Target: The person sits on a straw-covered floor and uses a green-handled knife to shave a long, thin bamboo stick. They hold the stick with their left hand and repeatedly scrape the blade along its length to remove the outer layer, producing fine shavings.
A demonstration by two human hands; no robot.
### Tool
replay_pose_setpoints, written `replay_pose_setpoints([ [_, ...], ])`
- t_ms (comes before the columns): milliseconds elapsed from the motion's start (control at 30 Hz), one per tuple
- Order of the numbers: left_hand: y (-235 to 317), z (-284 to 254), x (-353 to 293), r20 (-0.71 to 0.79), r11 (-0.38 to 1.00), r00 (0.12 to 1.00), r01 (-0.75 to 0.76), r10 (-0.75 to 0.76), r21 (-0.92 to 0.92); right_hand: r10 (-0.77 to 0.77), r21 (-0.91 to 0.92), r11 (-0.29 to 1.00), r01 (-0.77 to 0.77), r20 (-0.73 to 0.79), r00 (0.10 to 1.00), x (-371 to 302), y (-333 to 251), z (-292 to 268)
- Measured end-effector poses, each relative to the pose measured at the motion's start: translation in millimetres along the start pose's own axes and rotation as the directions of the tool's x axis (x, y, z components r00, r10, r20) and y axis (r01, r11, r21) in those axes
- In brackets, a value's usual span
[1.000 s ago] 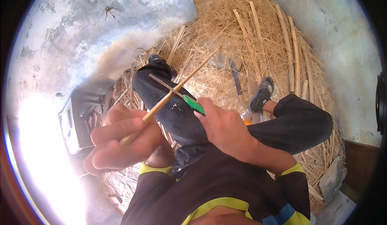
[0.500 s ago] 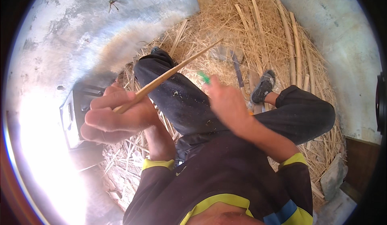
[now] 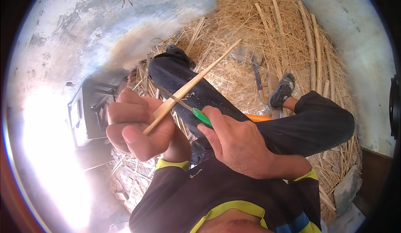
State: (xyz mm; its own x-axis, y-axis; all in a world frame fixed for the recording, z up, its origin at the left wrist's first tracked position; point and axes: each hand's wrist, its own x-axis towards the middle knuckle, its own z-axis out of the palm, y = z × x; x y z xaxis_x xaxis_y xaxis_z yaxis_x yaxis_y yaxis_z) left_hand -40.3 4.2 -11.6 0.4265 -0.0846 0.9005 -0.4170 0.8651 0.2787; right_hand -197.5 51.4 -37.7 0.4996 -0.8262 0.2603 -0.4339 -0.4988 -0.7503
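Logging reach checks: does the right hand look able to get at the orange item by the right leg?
Probably not freely: the right hand is gripping the green-handled knife, and the right leg appears to cover part of the orange item.

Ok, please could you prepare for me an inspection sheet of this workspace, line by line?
Surface: straw-covered ground.
Job's things: tapered pale strip and green-handled knife; the blade crosses the strip, exact contact unclear.
Clutter: long sticks lying at the right; dark blade-like tool on the ground; orange object, partly hidden by the person's leg.
Hands: left hand grips the strip; right hand holds the knife by its handle.
Cables: nothing seen.
Surroundings: pale, stained walls; strong glare at the left.
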Motion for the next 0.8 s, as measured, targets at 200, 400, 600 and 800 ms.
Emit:
replay_pose_setpoints([
  [200, 2, -4, 2, 0.065, 0.994, 0.996, 0.061, -0.055, -0.086, 0.269, -0.126, 0.959, -0.253, 0.127, 0.955, 5, 21, -1],
  [400, -8, -15, 9, 0.208, 0.984, 0.978, 0.052, -0.016, -0.170, 0.057, -0.031, 0.998, -0.056, 0.057, 0.997, 3, 12, 1],
  [600, -13, -8, 2, 0.151, 0.980, 0.989, 0.022, 0.008, -0.197, 0.021, -0.042, 0.999, -0.022, -0.013, 1.000, -1, 12, 13],
  [800, -5, -2, 4, 0.013, 0.998, 0.998, 0.062, -0.062, -0.014, -0.032, -0.125, 0.992, 0.014, -0.145, 0.989, 2, 30, 24],
])
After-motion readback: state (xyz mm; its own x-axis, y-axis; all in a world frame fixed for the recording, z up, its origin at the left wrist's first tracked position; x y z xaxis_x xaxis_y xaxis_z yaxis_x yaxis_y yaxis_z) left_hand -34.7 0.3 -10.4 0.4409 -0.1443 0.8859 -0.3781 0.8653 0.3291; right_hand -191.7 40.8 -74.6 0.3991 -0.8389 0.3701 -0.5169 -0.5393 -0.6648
